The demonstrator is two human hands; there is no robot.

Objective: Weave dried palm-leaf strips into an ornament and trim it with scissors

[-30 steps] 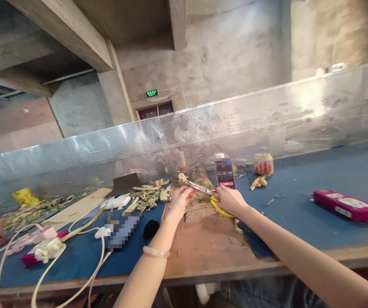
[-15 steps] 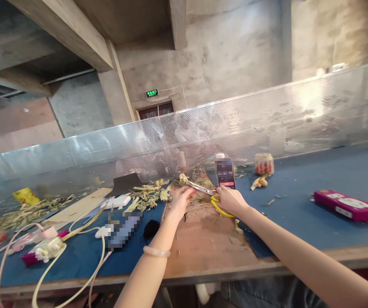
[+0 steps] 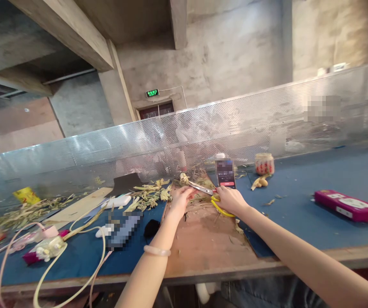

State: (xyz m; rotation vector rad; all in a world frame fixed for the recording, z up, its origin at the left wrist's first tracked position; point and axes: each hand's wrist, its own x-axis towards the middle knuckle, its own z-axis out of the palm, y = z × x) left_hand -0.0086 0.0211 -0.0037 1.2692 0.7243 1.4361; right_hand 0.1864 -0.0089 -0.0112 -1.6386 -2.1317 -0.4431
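Observation:
Yellow-handled scissors [image 3: 206,190] are gripped in my right hand [image 3: 232,200], blades pointing left. The scissor tips come close to a pale dried plant piece [image 3: 184,178]; whether they touch it I cannot tell. My left hand [image 3: 182,202] has its fingers pinched together just below that piece and seems to hold its lower end. Under both hands lies a brown board [image 3: 203,252], with thin dry stems and scraps over its far half.
A phone [image 3: 225,173] stands behind my right hand, near a jar [image 3: 264,164] and a tan knobbly object [image 3: 261,182]. Dried leaves [image 3: 152,194] lie left, beyond looping cables [image 3: 103,244]. A magenta box [image 3: 349,206] lies right. A perforated metal screen [image 3: 235,119] borders the table's back.

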